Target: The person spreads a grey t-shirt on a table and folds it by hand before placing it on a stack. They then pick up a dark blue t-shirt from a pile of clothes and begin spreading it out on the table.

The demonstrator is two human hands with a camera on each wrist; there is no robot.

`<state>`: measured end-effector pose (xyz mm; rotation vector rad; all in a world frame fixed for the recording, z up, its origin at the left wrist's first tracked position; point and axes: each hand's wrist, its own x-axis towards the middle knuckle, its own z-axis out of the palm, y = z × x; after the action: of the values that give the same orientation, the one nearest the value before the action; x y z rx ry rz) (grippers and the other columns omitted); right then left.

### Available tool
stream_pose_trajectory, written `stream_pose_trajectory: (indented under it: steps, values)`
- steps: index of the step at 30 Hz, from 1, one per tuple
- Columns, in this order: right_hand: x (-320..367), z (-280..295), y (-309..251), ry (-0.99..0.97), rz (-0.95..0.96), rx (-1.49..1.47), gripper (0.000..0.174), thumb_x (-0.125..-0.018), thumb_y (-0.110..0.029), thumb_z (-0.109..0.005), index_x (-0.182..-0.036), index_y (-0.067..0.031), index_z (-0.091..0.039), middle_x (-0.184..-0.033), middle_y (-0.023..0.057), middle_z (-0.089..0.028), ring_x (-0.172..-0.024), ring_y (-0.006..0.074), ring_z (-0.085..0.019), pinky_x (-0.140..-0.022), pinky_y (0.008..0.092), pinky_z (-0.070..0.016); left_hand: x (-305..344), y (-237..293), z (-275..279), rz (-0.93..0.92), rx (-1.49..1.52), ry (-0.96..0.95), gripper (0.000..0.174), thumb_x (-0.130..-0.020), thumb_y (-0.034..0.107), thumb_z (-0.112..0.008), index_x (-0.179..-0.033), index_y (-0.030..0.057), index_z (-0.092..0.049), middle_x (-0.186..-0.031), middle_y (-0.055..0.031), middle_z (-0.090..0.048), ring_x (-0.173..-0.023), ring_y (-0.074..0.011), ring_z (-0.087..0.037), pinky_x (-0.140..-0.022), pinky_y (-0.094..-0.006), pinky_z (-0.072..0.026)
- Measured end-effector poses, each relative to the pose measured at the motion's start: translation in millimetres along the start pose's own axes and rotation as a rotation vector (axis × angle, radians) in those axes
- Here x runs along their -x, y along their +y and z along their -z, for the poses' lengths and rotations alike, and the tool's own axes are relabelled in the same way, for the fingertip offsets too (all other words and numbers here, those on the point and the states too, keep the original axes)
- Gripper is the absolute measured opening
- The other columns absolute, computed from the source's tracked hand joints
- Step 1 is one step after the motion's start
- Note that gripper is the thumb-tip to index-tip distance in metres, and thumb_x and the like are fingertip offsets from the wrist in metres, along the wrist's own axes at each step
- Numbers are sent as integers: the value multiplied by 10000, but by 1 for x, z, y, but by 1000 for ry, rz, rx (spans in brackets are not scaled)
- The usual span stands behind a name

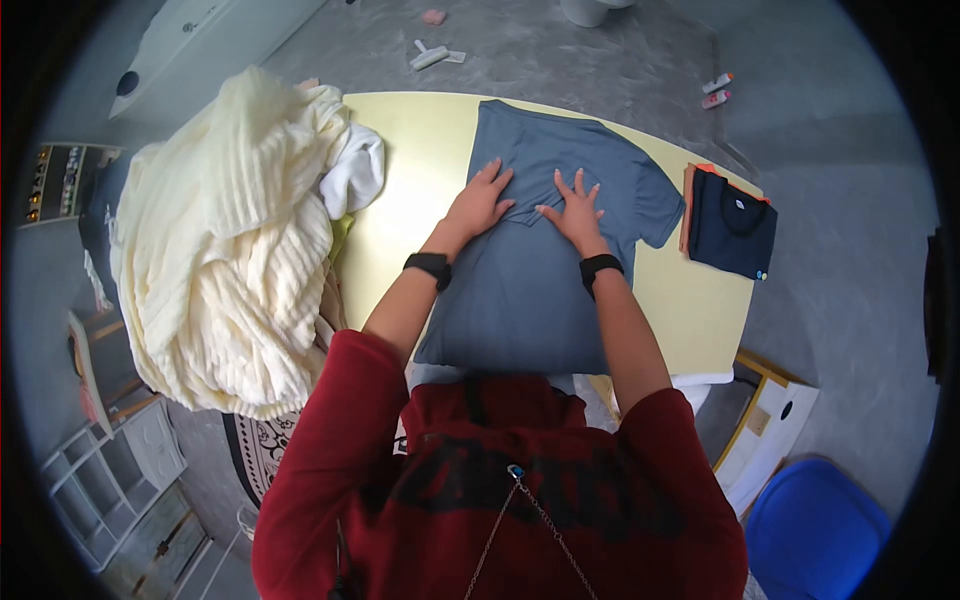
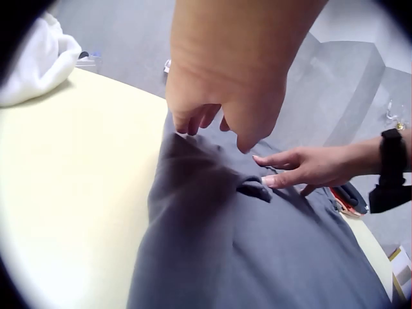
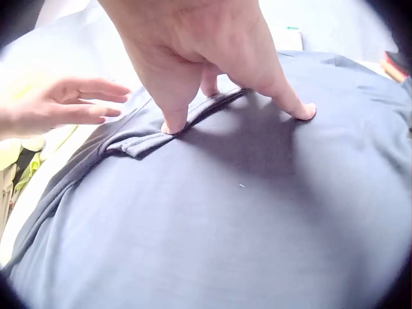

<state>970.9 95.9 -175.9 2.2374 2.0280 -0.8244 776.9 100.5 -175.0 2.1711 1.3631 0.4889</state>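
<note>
A grey short-sleeved T-shirt (image 1: pixel 530 290) lies spread over the pale yellow table (image 1: pixel 690 320), one sleeve reaching out to the right. My left hand (image 1: pixel 480 203) rests at the shirt's left side, fingers pointing away from me. Beside it, my right hand (image 1: pixel 577 215) has its fingers spread, with fingertips touching the cloth. In the right wrist view the right thumb (image 3: pixel 174 122) presses at a small raised fold (image 3: pixel 138 143) in the fabric. Seen from the left wrist, the left hand (image 2: pixel 225 103) arches over the shirt with its fingers bent downward.
A big heap of cream ribbed fabric (image 1: pixel 220 260) covers the table's left end, with a white fluffy cloth (image 1: pixel 355 170) against it. Folded dark clothing (image 1: pixel 730 225) is stacked at the right edge. A blue stool (image 1: pixel 820 530) stands on the floor at lower right.
</note>
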Motion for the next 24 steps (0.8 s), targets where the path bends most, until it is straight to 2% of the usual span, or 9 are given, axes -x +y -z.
stream_pose_trajectory:
  steps: [4,6,11,16,18,19,21,22,24]
  values:
    - [-7,3,1,-18,31,15,708,-687,-445,-612,-1283,-299,-260,-1381,91,-86,-1225,447,-51,-854,668,-204,65,27,19,194,127,136,381,-720,140,-577,-1069,37,-463,-985,-150,-506,-880,-311,-502,-750,-359,-425]
    - [-11,3,1,-20,28,15,718,-687,-452,-611,-1288,-298,-249,-1384,88,-61,-1223,453,-34,-860,668,-194,111,34,14,274,95,211,337,-706,123,-584,-1014,39,-476,-887,-139,-506,-826,-307,-500,-718,-368,-420]
    - [-16,4,2,-25,46,10,717,-694,-450,-606,-1291,-293,-241,-1384,93,-45,-1221,460,-27,-865,669,-178,197,57,-11,637,-66,133,311,-676,91,-596,-960,44,-480,-881,-136,-515,-828,-297,-504,-695,-371,-418]
    - [-5,5,-2,15,54,5,702,-695,-433,-606,-1283,-225,-284,-1377,108,-86,-1227,442,-49,-876,652,-182,233,59,-32,764,-113,168,205,-690,102,-576,-855,58,-461,-762,-132,-539,-719,-309,-530,-630,-400,-419]
    - [8,3,-7,207,370,166,669,-685,-399,-617,-1253,-172,-348,-1356,127,-170,-1246,366,-112,-925,571,-211,235,63,-30,775,-104,217,180,-702,117,-567,-825,59,-449,-715,-139,-544,-668,-322,-536,-605,-412,-419]
    - [14,1,-11,203,378,166,669,-685,-399,-617,-1253,-172,-348,-1356,127,-170,-1246,366,-112,-925,571,-212,235,65,-29,755,-98,257,161,-726,135,-549,-817,58,-440,-670,-151,-541,-620,-334,-534,-568,-423,-418]
    - [24,-3,-19,186,689,146,577,-662,-327,-629,-1167,-123,-440,-1300,141,-289,-1222,296,-228,-949,476,-249,232,76,-23,741,-92,297,151,-750,153,-531,-810,57,-431,-626,-162,-539,-573,-347,-532,-531,-434,-416]
    - [25,-6,-22,184,693,144,577,-662,-327,-629,-1167,-123,-440,-1300,141,-289,-1222,296,-228,-949,476,-249,229,82,-19,723,-53,293,143,-771,165,-513,-812,58,-429,-594,-165,-532,-549,-351,-530,-509,-433,-416]
    - [17,-14,-27,216,788,227,409,-661,-214,-602,-1033,-83,-491,-1164,126,-426,-1117,270,-373,-905,417,-325,225,91,-17,682,-11,287,140,-813,197,-478,-816,64,-432,-522,-159,-512,-506,-349,-529,-465,-422,-417]
